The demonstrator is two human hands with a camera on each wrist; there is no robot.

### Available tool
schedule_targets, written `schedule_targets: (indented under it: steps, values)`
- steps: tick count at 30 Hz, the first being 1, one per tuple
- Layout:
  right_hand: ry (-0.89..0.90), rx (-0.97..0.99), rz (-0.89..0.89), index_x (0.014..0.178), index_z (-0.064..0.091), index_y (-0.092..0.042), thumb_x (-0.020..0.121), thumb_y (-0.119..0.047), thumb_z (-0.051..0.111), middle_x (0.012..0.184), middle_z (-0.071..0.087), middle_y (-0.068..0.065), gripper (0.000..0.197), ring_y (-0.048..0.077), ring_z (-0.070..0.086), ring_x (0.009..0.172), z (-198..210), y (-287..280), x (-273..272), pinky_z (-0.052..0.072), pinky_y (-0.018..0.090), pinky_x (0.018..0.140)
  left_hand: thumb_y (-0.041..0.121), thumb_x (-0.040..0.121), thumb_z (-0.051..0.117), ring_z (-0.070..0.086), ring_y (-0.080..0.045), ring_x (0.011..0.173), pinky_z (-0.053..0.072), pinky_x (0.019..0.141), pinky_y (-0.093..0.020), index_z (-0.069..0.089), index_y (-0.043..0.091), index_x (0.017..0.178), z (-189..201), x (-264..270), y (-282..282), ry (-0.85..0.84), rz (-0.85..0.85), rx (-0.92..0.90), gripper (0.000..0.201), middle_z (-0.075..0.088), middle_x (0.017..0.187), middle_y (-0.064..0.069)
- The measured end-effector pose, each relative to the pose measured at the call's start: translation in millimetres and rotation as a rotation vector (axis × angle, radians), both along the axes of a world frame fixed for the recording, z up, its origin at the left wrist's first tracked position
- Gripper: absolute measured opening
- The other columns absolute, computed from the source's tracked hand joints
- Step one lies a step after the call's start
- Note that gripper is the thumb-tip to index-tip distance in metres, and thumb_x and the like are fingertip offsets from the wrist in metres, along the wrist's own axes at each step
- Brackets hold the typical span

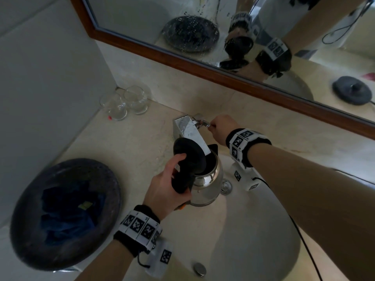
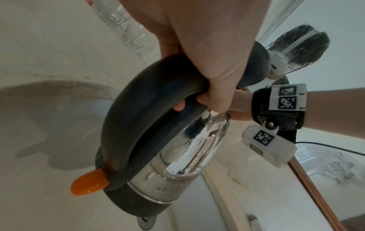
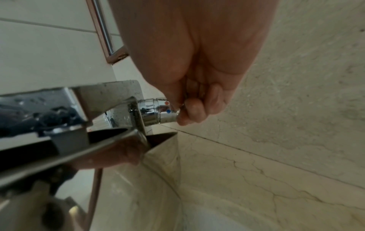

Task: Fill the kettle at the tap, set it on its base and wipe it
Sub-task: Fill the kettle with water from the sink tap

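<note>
A: Head view? Kettle?
B: Steel kettle (image 1: 206, 179) under the tap (image 1: 190, 132), lid open, over the sink (image 1: 253, 230); cloth bowl (image 1: 63, 213) at eight o'clock.
A: Left wrist?
B: Left hand (image 2: 207, 51) wraps the handle (image 2: 138, 109).
A: Right wrist?
B: Right hand (image 3: 193, 65) pinches the tap lever (image 3: 158, 111).

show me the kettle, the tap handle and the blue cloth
kettle (image 1: 207, 185), head view, on its shiny steel side
tap handle (image 3: 156, 111), right wrist view, on the chrome barrel by the red and blue dots
blue cloth (image 1: 67, 216), head view, on its crumpled middle in the dark bowl
</note>
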State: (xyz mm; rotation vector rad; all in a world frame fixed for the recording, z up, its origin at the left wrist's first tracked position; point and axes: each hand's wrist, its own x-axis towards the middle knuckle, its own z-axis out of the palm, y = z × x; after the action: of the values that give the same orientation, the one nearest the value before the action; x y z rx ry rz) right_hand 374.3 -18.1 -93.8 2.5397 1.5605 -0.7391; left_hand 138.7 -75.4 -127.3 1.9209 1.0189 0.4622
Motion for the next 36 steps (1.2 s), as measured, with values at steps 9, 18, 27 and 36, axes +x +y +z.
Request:
schedule_targets:
  steps: [9,18,27,36]
  values:
    - [-0.005,-0.004,-0.002,0.106,0.069,-0.002,0.100,-0.022,0.047,0.084,0.056,0.010,0.031,0.024,0.053,0.079,0.8,0.7,-0.6,0.038,0.027,0.068,0.014,0.063,0.081,0.064,-0.009,0.070,0.055,0.062,-0.021,0.016,0.079,0.111,0.9,-0.5,0.8,-0.046,0.017,0.032,0.103,0.063,0.081,0.008]
    - [-0.008,0.023,-0.002,0.104,0.069,-0.001,0.099,-0.023,0.047,0.082,0.056,0.010,0.031,0.024,0.053,0.077,-2.0,-0.2,0.2,0.039,0.029,0.067,0.012,0.063,0.082,0.066,-0.009,0.067,0.057,0.063,-0.028,0.019,0.075,0.114,0.5,1.0,1.6,-0.041,0.030,0.026,0.103,0.064,0.083,0.005]
    - [0.015,0.026,-0.012,0.104,0.069,-0.001,0.100,-0.023,0.047,0.083,0.056,0.011,0.031,0.024,0.053,0.077,-2.9,0.0,1.0,0.040,0.029,0.068,0.015,0.063,0.084,0.067,-0.011,0.069,0.059,0.065,-0.032,0.019,0.073,0.117,-2.5,-0.3,-0.1,-0.046,0.036,0.022,0.102,0.065,0.084,0.003]
    - [0.020,0.034,-0.017,0.104,0.069,-0.003,0.099,-0.023,0.047,0.083,0.056,0.009,0.031,0.023,0.052,0.077,-5.8,-0.1,2.7,0.037,0.027,0.068,0.013,0.062,0.083,0.066,-0.009,0.065,0.059,0.060,-0.028,0.020,0.074,0.114,-0.7,0.2,0.8,-0.046,0.048,0.052,0.102,0.065,0.083,0.005]
